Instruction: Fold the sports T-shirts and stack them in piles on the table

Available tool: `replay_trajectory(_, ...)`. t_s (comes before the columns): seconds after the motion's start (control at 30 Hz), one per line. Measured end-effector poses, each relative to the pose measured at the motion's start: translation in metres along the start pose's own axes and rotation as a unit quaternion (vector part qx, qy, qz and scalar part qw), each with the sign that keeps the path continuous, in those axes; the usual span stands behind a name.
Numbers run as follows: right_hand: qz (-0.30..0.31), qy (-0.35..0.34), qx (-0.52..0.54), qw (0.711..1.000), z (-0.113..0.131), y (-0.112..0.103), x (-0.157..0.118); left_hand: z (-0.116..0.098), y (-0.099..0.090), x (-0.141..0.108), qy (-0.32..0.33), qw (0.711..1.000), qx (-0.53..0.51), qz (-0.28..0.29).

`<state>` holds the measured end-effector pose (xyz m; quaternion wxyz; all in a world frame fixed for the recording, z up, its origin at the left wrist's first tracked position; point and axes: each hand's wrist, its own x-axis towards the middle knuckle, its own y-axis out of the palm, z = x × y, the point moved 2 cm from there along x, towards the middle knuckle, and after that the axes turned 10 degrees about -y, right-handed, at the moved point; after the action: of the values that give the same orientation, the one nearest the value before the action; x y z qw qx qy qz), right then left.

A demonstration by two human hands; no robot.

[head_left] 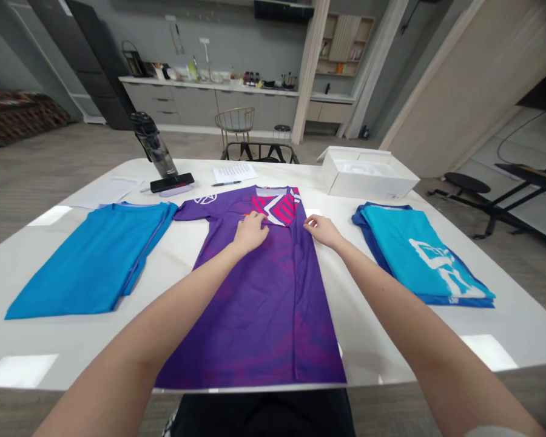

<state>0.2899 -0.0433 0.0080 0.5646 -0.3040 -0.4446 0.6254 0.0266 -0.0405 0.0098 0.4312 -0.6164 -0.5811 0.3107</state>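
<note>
A purple shirt (255, 303) lies lengthwise on the white table, its collar at the far end. Its left sleeve is spread out, while the right side is folded inward in a long strip. My left hand (253, 230) rests on the upper chest beside the pink and white patterned part, fingers bent and close together; whether cloth is pinched cannot be made out. At the shirt's right edge, near the shoulder, my right hand (321, 229) has its thumb and fingertips together, touching or very near the folded edge.
Folded blue shirts (91, 261) lie on the left, a folded stack (418, 249) on the right. Toward the back of the table (364, 340) are an open white box (368, 176), a printed sheet (235, 172), a pen (226, 183) and a black upright device (157, 152).
</note>
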Motion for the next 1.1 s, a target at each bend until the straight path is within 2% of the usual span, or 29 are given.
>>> replay_trajectory(0.1, -0.011, 0.011, -0.012, 1.000, -0.019, 0.004, 0.061, 0.013, -0.001, 0.059, -0.059, 0.998, 0.005, 0.004)
replay_trajectory(0.2, -0.025, 0.018, -0.034, 0.999, -0.034, 0.010, 0.113, 0.022, 0.004, 0.109, -0.062, 0.997, 0.037, -0.001)
replay_trajectory(0.3, -0.019, 0.022, -0.069, 0.997, -0.048, 0.017, 0.155, 0.030, 0.015, 0.141, -0.049, 0.996, 0.072, -0.006)
replay_trajectory(0.4, 0.013, 0.019, -0.089, 0.996, -0.059, 0.025, 0.180, 0.037, 0.029, 0.155, -0.037, 0.994, 0.104, -0.001)
replay_trajectory(0.5, 0.041, 0.025, -0.102, 0.994, -0.068, 0.033, 0.187, 0.042, 0.040, 0.156, -0.034, 0.993, 0.110, -0.004)
replay_trajectory(0.63, 0.030, 0.023, -0.125, 0.991, -0.075, 0.040, 0.182, 0.046, 0.043, 0.156, -0.052, 0.994, 0.092, -0.012)
replay_trajectory(0.83, 0.009, 0.022, -0.140, 0.990, -0.078, 0.042, 0.172, 0.047, 0.020, 0.161, -0.065, 0.997, 0.015, -0.026)
replay_trajectory(0.93, 0.012, 0.015, -0.154, 0.988, -0.077, 0.042, 0.169, 0.053, 0.006, 0.158, -0.071, 0.995, 0.041, -0.057)
replay_trajectory(1.1, 0.016, 0.024, -0.144, 0.989, -0.075, 0.039, 0.171, 0.073, 0.006, 0.153, -0.083, 0.993, 0.074, -0.043)
